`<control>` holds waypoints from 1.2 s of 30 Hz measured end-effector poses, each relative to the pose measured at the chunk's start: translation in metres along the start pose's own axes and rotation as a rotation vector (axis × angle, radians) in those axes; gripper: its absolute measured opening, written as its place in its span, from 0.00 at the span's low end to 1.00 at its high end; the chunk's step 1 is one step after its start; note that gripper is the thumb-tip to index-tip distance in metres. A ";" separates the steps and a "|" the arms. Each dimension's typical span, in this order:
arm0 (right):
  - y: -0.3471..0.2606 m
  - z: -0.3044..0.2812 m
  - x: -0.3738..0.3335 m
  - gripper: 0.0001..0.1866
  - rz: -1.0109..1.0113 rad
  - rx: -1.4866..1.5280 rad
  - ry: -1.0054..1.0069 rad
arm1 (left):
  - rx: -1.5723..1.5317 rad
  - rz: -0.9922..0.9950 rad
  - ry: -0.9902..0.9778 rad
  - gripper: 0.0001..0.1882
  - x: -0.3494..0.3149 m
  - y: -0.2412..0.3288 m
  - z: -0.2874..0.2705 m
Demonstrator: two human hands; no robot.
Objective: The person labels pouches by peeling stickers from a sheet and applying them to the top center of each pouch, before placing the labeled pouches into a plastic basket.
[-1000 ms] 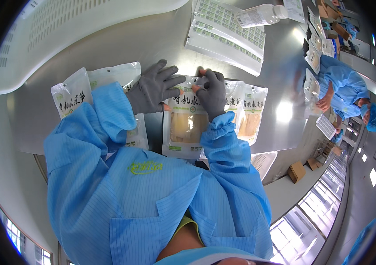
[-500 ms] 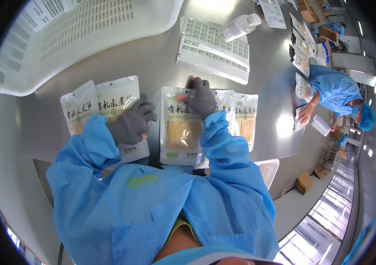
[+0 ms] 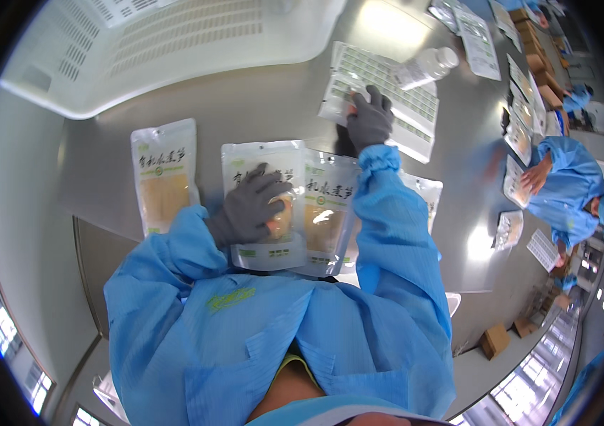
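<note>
My left hand point(image 3: 251, 207), in a grey glove with bare fingertips, lies with fingers spread on a clear-fronted white food pouch point(image 3: 270, 254) with pale yellow contents. That pouch partly overlaps a second pouch point(image 3: 327, 220) to its right. My right hand point(image 3: 370, 121), gloved the same way, reaches over the near left part of a white sheet of small green labels point(image 3: 415, 128). Its fingers are apart and a bare fingertip touches or hovers over the sheet; which, I cannot tell. Another pouch point(image 3: 164, 174) lies apart at the left. A further pouch point(image 3: 424, 188) shows partly behind my right sleeve.
A white plastic bottle point(image 3: 426, 69) lies on the label sheet. A large white slotted basket point(image 3: 195, 64) fills the far left. More pouches point(image 3: 478, 44) lie at the far right. A co-worker in blue point(image 3: 563, 170) handles pouches along the right table edge. Cardboard boxes point(image 3: 493, 341) stand beyond.
My right hand has left the middle pouch and reached out to the label sheet. My left hand has moved right with its pouch, away from the leftmost one. The whole view has shifted.
</note>
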State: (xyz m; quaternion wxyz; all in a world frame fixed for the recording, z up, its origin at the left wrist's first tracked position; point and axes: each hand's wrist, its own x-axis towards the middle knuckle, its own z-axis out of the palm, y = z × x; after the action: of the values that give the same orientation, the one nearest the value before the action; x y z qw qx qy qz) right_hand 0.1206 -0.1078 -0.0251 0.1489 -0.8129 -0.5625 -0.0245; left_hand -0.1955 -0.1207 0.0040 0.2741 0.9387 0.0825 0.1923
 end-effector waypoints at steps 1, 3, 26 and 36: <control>-0.003 0.002 -0.008 0.19 -0.032 0.019 0.028 | 0.046 -0.034 0.003 0.16 -0.015 -0.011 -0.009; -0.015 -0.004 -0.020 0.16 0.045 0.248 0.105 | 0.125 -0.095 -0.017 0.16 -0.036 -0.035 -0.030; -0.171 0.009 -0.095 0.07 0.296 0.670 -0.241 | 0.140 -0.067 -0.411 0.43 -0.040 -0.103 -0.033; -0.173 0.017 -0.098 0.06 0.220 0.565 -0.178 | 0.158 -0.096 -0.480 0.40 -0.035 -0.101 -0.036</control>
State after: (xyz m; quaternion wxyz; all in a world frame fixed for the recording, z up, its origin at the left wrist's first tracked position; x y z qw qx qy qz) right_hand -0.0767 -0.1366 -0.0242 0.3207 -0.7944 -0.4665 0.2203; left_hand -0.2469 -0.0282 -0.0345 0.2202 0.9710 0.0744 -0.0562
